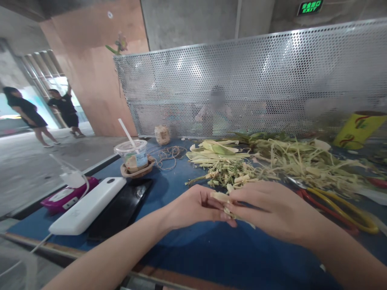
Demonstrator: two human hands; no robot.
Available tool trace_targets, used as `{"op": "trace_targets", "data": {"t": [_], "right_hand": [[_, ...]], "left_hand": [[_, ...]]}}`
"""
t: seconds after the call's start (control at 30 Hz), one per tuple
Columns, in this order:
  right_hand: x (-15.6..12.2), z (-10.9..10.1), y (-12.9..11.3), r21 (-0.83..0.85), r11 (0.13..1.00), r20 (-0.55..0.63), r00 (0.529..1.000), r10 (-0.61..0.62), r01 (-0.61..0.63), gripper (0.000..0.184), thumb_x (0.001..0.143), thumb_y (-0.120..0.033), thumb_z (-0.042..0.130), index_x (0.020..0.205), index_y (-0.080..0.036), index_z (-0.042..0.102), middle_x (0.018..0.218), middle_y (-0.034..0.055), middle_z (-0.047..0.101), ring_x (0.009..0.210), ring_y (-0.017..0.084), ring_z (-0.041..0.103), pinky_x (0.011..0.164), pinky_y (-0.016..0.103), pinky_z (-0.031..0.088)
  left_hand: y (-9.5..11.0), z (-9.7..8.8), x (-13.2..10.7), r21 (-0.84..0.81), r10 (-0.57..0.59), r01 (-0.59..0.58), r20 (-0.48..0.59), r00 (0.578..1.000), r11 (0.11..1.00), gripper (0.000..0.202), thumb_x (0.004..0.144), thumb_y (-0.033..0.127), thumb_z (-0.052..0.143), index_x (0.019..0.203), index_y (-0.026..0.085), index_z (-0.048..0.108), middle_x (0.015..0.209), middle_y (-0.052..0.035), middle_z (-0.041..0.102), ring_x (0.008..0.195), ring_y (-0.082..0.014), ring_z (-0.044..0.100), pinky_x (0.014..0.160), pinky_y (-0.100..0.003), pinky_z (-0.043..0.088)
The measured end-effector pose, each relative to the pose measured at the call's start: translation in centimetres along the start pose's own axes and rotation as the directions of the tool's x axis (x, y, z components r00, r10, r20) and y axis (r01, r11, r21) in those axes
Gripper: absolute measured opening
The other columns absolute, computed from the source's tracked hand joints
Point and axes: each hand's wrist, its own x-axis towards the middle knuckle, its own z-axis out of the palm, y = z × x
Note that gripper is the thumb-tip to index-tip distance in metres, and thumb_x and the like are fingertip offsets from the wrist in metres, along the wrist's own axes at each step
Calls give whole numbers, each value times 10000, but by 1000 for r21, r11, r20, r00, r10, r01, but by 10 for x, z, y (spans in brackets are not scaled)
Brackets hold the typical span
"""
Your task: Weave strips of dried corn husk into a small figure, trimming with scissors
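- The small, pale cream-green bundle of dry plant husk [220, 196] is held between both hands, above the near part of the blue tabletop [242, 257].
- Left hand [193, 207]: thumb and fingertips look drawn together on the bundle; best kept as the steady anchor, firm without crushing the folds.
- Right hand [275, 211]: thumb and forefinger pinch the bundle from the right; the outer fingers' grip is hidden, so I cannot tell.
- Small, even turns with the right fingertips should suit such thin, fibrous material better than a hard pull, which could split it.
- Working close to the pinch should keep loose ends from springing out.
- Keep both wrists off the pile of short, pale cut stalks [232, 171], just beyond the hands, and the metal cutting tool with red and yellow handles [344, 198], right of the right hand.
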Motion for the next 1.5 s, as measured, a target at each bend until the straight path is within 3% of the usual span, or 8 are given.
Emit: {"op": "trace_targets", "data": {"t": [0.27, 0.5, 0.67, 0.8, 1.0, 1.23, 1.4, 1.5], "right_hand": [[-1, 8, 4, -235, 957, 1, 984, -177, 172, 299, 878, -164, 326, 720, -180, 578, 595, -4, 543, 533, 112, 457, 506, 251, 313], [-4, 11, 4, -447, 776, 57, 879, -473, 446, 336, 863, -122, 335, 611, -177, 551, 615, 23, 535, 539, 137, 407, 462, 307, 217], [-2, 3, -4, -93, 972, -3, 976, -218, 217, 260, 872, -154, 382, 715, -192, 586, 663, -10, 590, 572, 104, 487, 528, 245, 340], [-2, 2, -3, 174, 981, -25, 995, 94, -88, 182, 810, -133, 495, 714, -239, 606, 684, -48, 584, 636, 83, 531, 585, 182, 390], [-3, 8, 11, 168, 984, -176, 984, -26, 56, 154, 816, -175, 506, 783, -240, 641, 1077, 38, 524, 862, 124, 538, 744, 249, 438], [4, 13, 10, 383, 914, -105, 977, 184, -131, 34, 767, -163, 561, 766, -197, 567, 840, 18, 592, 735, 112, 564, 659, 223, 469], [4, 18, 10, 374, 902, -109, 955, 275, -217, 359, 700, -197, 623, 1043, -265, 539, 1079, 31, 568, 940, 174, 552, 757, 290, 481], [4, 23, 10, 534, 809, -3, 956, 293, -246, 378, 743, -151, 558, 1100, -271, 537, 1105, 25, 577, 942, 161, 577, 787, 291, 489]], "left_hand": [[-2, 0, 0, 189, 101, -92, -38, 994, 978, 167, 718, 238, 619, 813, 109, 667, 812, -58, 689, 768, -142, 611, 744, -245, 455], [-4, 0, 1, 84, 19, -17, -20, 1000, 996, 164, 710, 232, 629, 806, 99, 636, 762, -41, 682, 773, -148, 621, 727, -237, 465], [4, 1, -2, 113, 58, -62, 43, 997, 992, 152, 723, 226, 617, 794, 93, 635, 769, -71, 679, 771, -159, 622, 749, -261, 466], [10, 0, -5, 251, 106, -107, 17, 994, 962, 185, 762, 271, 571, 805, 104, 639, 783, -78, 672, 765, -156, 608, 737, -258, 459], [12, -2, -7, 452, 152, -97, -87, 984, 887, 236, 736, 317, 598, 877, 133, 646, 773, -37, 663, 724, -137, 578, 672, -205, 430], [15, 2, -9, 691, 250, -118, -94, 964, 713, 145, 730, 231, 581, 800, 135, 665, 718, -11, 615, 634, -99, 507, 592, -174, 388], [12, 5, -8, 749, 307, -111, -128, 943, 653, 258, 718, 228, 585, 956, 165, 661, 728, -21, 628, 665, -119, 517, 640, -188, 411], [11, 4, -7, 802, 357, -131, -108, 928, 582, 241, 757, 255, 555, 958, 178, 663, 787, -42, 654, 740, -138, 536, 696, -205, 413]]}}
